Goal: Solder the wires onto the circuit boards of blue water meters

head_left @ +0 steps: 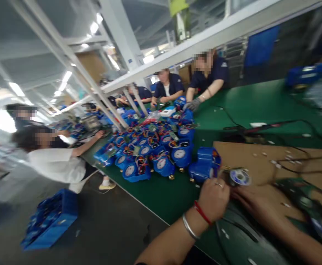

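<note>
My left hand (214, 198), with a ring, a red string and a silver bangle at the wrist, is closed at the table's near edge, just below a blue meter housing (205, 165). What its fingers hold is hidden. My right hand (242, 195) is beside it, blurred, and its fingers are hard to make out. Behind the hands a solder spool (240, 177) rests on a brown cardboard sheet (249, 154). Many blue meters (161, 162) with white dials and coloured wires crowd the green table (138, 191) to the left.
Dark cables (293, 162) and small white bits lie over the cardboard. Across the table a person's gloved hand (193, 104) touches the meters. Another person in white (53, 165) sits at left. A blue crate (53, 221) stands on the floor. A white beam (161, 60) crosses above.
</note>
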Demonstrator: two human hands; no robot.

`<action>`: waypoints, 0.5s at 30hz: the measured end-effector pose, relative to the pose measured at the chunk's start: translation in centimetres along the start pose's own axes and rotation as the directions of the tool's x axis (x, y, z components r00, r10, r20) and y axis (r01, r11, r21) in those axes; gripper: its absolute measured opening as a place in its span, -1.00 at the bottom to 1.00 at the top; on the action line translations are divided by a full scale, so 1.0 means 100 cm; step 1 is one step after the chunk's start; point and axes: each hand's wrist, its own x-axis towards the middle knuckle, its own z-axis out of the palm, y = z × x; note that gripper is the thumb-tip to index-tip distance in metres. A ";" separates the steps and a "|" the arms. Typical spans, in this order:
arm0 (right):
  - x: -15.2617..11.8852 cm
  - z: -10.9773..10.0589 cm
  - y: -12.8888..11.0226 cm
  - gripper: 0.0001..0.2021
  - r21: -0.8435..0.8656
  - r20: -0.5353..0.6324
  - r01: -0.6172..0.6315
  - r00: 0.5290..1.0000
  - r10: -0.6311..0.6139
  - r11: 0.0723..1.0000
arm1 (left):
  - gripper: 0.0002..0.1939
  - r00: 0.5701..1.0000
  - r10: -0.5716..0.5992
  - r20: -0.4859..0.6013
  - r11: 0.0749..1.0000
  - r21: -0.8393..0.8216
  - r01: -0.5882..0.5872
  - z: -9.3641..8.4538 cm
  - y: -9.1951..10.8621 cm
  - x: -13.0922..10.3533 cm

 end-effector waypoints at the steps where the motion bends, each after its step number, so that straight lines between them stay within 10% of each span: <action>1: 0.000 -0.003 0.006 -0.86 -0.215 -0.076 0.074 0.993 -0.092 0.974 | -0.89 1.000 -0.029 0.002 1.000 0.003 0.029 0.001 0.002 0.002; 6: 0.010 -0.022 0.011 -0.72 -0.685 -0.075 0.212 0.931 -0.357 0.697 | -0.74 0.995 -0.092 -0.039 0.995 -0.050 0.090 0.015 0.004 0.007; 15: 0.003 -0.027 0.010 -0.82 -0.681 -0.140 0.231 0.891 -0.433 0.695 | -0.54 0.982 -0.125 -0.141 0.932 -0.355 0.067 0.015 -0.010 -0.006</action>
